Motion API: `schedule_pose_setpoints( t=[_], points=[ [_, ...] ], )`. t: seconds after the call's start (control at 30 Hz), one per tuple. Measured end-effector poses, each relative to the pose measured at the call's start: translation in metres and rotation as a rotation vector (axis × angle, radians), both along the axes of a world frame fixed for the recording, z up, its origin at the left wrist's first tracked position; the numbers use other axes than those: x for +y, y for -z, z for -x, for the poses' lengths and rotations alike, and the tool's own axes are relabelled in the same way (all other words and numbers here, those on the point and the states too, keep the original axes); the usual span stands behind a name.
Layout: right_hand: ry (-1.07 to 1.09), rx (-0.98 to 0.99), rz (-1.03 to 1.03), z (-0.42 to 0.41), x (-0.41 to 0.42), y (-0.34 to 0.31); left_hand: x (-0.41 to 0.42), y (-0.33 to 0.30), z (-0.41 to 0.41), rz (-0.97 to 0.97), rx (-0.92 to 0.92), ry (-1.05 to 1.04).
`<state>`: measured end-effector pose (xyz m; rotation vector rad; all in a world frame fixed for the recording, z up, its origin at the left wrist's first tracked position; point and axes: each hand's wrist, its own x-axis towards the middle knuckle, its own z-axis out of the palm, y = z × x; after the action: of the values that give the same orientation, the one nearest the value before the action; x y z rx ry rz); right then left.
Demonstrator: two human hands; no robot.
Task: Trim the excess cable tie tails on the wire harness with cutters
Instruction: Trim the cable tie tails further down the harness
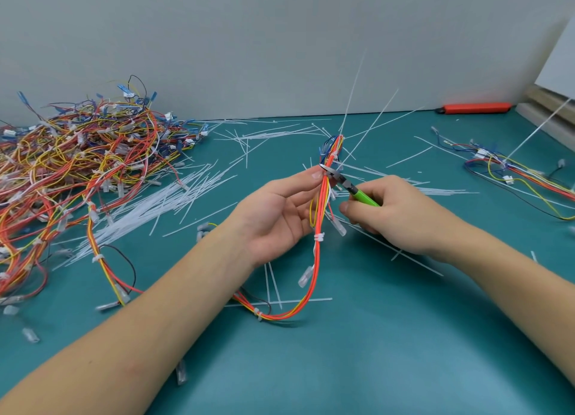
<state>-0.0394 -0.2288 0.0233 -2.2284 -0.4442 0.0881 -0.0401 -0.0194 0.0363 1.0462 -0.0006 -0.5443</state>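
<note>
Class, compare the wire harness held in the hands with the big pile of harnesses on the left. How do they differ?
The held harness is a single bundle, lifted upright by the left hand; the pile is many harnesses tangled flat on the table. The held harness has long white tie tails sticking up, with the cutters in the right hand at it; no such tails show on the pile. Both have red, orange and yellow wires.

Two bare forearms, no sleeves, gloves or rings (short fingernails).

Big tangled pile of wires (84, 153) hogging the table's (373, 368) left edge, an orange utility knife (474, 108) along the back edge by the wall.
</note>
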Motion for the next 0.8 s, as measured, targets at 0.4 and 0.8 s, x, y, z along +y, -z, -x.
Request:
schedule_pose_setpoints(
  t=[0.4,0.8],
  points=[
    [0.159,-0.322,0.162,-0.001,0.006,0.014,-0.001,0.002,-0.002,-0.016,-0.051,-0.165],
    [0.248,-0.408,0.223,-0.004,0.008,0.023,-0.001,0.006,-0.004,-0.018,-0.057,-0.182]
  ],
)
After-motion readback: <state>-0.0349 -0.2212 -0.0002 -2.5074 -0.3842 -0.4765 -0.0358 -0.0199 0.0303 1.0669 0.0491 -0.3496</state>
